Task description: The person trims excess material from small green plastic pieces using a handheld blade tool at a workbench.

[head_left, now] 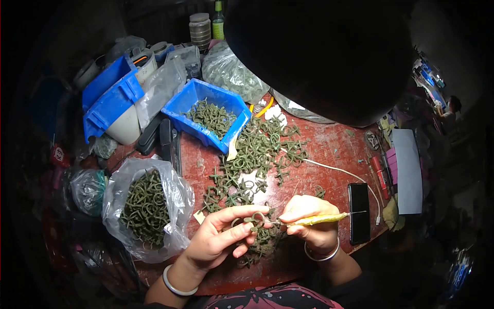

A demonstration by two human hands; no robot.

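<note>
My left hand (225,233) pinches a small dull-green ring-shaped piece (256,220) between thumb and fingers. In my right hand (312,221) is a slim pick with a yellow wrapped handle (321,220), a thin metal end sticking out to the right. Its working tip points left at the green piece; whether it touches cannot be made out. Below and beyond my hands, a heap of similar green pieces (252,154) spreads over the red tabletop (329,139). More of them lie in the blue bin (176,104) and in a clear plastic bag (180,193) on the left.
A black phone (358,226) lies right of my right hand, beside a white cable (342,171). Further right are a red marker (378,172) and a white sheet (407,170). A large dark round shape (319,56) overhangs the back. Another blue bin (110,98) stands back left.
</note>
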